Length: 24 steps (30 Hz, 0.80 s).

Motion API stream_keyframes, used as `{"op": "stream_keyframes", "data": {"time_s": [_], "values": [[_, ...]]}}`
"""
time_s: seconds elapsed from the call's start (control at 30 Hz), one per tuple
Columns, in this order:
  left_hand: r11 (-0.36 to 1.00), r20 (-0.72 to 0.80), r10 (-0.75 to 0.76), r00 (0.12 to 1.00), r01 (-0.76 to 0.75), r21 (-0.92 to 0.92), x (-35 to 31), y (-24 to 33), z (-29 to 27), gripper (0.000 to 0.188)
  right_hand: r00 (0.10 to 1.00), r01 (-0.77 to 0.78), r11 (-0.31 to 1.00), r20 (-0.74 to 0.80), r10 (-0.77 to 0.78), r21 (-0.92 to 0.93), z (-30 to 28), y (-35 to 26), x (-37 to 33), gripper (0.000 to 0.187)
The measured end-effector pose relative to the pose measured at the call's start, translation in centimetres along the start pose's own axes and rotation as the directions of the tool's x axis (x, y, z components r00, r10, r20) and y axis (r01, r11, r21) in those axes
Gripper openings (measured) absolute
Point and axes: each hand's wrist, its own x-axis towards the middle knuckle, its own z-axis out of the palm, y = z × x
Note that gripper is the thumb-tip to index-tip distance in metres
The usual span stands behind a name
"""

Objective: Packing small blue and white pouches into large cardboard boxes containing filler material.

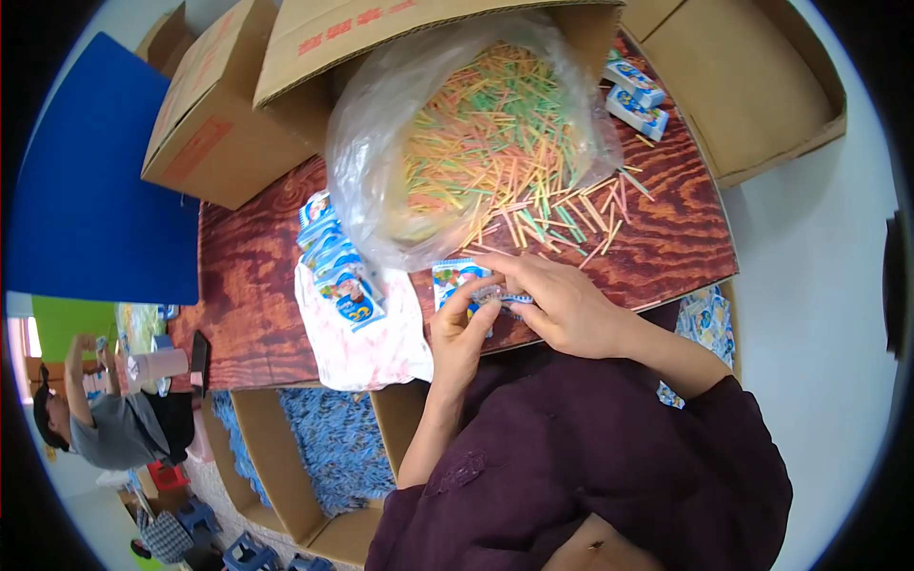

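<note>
While the small packet (515, 298) was pinched between the closed fingertips of the left hand (458, 335) and right hand (562, 303), just above the table (252, 333) near its front edge, a blue-and-white wrapper (450, 276) showed just beyond the left fingers; past it, loose coloured sticks (596, 215) lay before a clear bag (367, 171); a slackened pinch could have dropped the packet over that edge, and a bumped bag might have shed more sticks

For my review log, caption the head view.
Left hand and right hand hold a small packet near a clear bag of coloured sticks.
</note>
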Motion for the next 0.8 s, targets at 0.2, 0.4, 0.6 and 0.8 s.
{"op": "stream_keyframes", "data": {"time_s": [0.2,0.4,0.6,0.8], "values": [[0.976,-0.077,0.129,0.989,-0.14,-0.169,-0.8,1.0,-0.2,0.013,0.997,0.054,0.996,0.056,-0.058,0.071,1.3,-0.3,0.6,0.06],[0.956,-0.467,0.294,0.834,-0.252,0.151,-1.5,1.8,-6.9,0.013,0.995,-0.086,0.971,0.063,0.073,0.225,1.3,1.3,0.1,0.038],[0.793,-0.609,0.568,0.554,-0.169,0.586,2.9,-0.2,-12.6,0.024,0.99,-0.13,0.96,0.087,0.111,0.247,2.9,3.1,0.1,0.026],[0.269,-0.277,0.892,0.357,0.074,0.96,2.1,0.9,-8.6,0.042,0.987,-0.162,0.972,0.047,0.156,0.169,1.4,4.5,-0.1,0.022]]}}
